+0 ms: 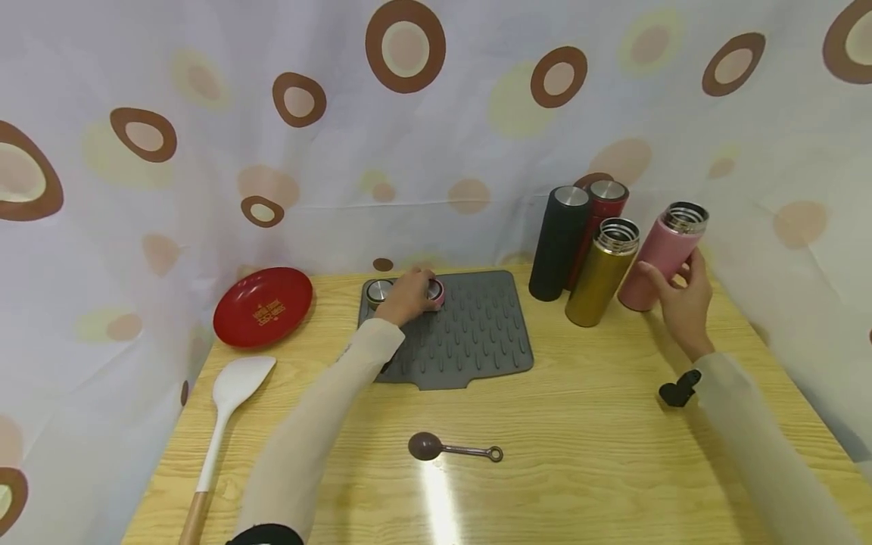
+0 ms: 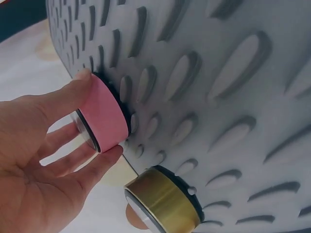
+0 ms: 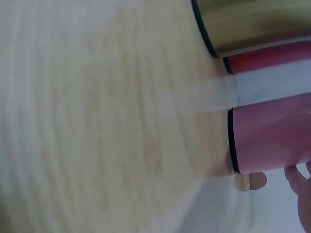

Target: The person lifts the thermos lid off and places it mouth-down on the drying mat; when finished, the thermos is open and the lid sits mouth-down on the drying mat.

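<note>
On the grey drying mat (image 1: 470, 329), my left hand (image 1: 403, 297) pinches a pink bottle lid (image 2: 104, 114) between thumb and fingers. A gold lid (image 2: 167, 199) with a steel top lies close beside it, near the mat's back left corner. At the right, my right hand (image 1: 686, 309) grips a pink thermos bottle (image 1: 659, 261), thumb on one side and fingers on the other. That bottle is upright and lidless, its steel threaded neck showing. A lidless gold bottle (image 1: 599, 280) stands just left of it.
Behind the gold bottle stand a black bottle (image 1: 560, 242) and a red bottle (image 1: 608, 200), both capped. A red plate (image 1: 235, 310) lies at the back left, above a white spatula (image 1: 235, 382). A brown spoon (image 1: 425, 446) lies in front of the mat. A patterned curtain (image 1: 422, 151) borders the table.
</note>
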### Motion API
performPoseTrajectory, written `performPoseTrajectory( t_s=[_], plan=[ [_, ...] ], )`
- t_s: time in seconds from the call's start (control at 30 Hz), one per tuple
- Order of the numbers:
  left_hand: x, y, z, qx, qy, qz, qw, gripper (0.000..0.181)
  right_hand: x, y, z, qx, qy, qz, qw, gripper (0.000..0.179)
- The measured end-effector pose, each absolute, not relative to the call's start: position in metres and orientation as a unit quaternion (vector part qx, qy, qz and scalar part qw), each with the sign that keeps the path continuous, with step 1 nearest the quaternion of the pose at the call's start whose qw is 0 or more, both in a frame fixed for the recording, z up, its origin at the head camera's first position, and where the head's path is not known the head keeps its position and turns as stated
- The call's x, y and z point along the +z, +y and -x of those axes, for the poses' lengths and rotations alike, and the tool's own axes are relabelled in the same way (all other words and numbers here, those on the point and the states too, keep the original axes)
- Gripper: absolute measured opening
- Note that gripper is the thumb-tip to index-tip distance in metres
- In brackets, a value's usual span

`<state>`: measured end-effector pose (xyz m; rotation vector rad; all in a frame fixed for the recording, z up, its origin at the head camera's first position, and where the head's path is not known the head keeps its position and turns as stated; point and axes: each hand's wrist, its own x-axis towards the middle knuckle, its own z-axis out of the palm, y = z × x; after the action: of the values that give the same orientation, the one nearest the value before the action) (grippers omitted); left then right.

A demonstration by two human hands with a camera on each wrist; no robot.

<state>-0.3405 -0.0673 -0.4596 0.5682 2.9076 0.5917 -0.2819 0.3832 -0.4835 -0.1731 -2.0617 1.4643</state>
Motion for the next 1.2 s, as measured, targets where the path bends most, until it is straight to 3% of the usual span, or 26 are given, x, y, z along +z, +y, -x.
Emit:
performPoseTrajectory(
  t_s=[0.67, 0.93, 1.03, 1.2],
  plan=[
    [-0.459, -0.059, 0.342, 0.208, 0.964, -0.157, 0.054, 0.054, -0.486, 0.382, 0.291, 0.564, -0.760, 0.093, 0.310, 0.067],
    [-0.456, -0.054, 0.342, 0.188, 0.970, -0.144, 0.046, 0.055, -0.467, 0.393, 0.293, 0.503, -0.828, 0.105, 0.224, 0.082],
    [-0.456, -0.053, 0.342, 0.187, 0.971, -0.141, 0.050, 0.056, -0.447, 0.387, 0.289, 0.492, -0.827, 0.091, 0.257, 0.085],
    [-0.456, -0.054, 0.341, 0.192, 0.969, -0.142, 0.054, 0.056, -0.404, 0.372, 0.287, 0.456, -0.792, 0.065, 0.400, 0.067]
  ],
)
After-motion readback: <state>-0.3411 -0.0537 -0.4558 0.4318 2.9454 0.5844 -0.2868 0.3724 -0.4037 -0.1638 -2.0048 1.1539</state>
